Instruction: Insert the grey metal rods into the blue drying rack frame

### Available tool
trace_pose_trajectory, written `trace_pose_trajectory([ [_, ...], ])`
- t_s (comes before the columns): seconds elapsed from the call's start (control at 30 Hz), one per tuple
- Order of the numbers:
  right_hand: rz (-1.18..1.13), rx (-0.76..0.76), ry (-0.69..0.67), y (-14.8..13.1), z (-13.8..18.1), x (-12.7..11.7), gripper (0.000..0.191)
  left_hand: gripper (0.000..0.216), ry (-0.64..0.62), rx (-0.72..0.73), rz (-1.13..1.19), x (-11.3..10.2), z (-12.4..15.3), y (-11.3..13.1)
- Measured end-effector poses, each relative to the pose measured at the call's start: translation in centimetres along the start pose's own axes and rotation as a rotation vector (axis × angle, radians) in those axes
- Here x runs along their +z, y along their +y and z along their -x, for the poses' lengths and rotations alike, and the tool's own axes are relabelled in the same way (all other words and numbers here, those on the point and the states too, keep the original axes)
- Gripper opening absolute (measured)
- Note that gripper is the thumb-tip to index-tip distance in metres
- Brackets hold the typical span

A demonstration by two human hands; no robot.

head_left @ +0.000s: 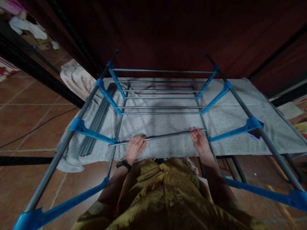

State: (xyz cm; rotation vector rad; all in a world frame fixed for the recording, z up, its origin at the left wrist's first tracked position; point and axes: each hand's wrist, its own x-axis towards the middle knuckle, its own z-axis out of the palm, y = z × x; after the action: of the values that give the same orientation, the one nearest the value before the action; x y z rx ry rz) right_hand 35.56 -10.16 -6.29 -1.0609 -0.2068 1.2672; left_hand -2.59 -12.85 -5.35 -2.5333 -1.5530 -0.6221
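View down from the head onto a metal rack (240, 103) w/ grey poles and blue brackets (92, 132), set over a grey cloth (275, 131) on a tiled floor (28, 111). Inside the rack, at its near end, both hands grip one loose rod (165, 136), held crosswise btwn the side poles and tilted slightly up to the right. Left hand (135, 147): fingers curled over the rod near its left end, black watch (123, 165) on that wrist. Right hand (199, 140): closed round the rod near its right end, just beside a bracket. A bundle of spare rods (96, 124) lies on the cloth under the rack's left side. Yellow shirt (163, 191) nearest the viewer.
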Motion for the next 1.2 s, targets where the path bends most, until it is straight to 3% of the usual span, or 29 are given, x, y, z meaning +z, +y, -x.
trace_pose_trajectory([
  [0.43,0.006,0.024,-0.023,-0.2,0.6,1.7,0.006,0.029,-0.008,0.007,-0.053,-0.3,-0.2,0.2],
  [0.87,-0.027,-0.05,0.118,-2.4,-1.2,2.2,0.008,0.028,0.007,-0.045,-0.027,0.0,0.1,0.0],
  [1.2,-0.006,0.034,0.024,-2.3,-0.7,2.4,0.005,0.032,0.007,-0.05,-0.02,-0.1,-0.1,-0.1],
])
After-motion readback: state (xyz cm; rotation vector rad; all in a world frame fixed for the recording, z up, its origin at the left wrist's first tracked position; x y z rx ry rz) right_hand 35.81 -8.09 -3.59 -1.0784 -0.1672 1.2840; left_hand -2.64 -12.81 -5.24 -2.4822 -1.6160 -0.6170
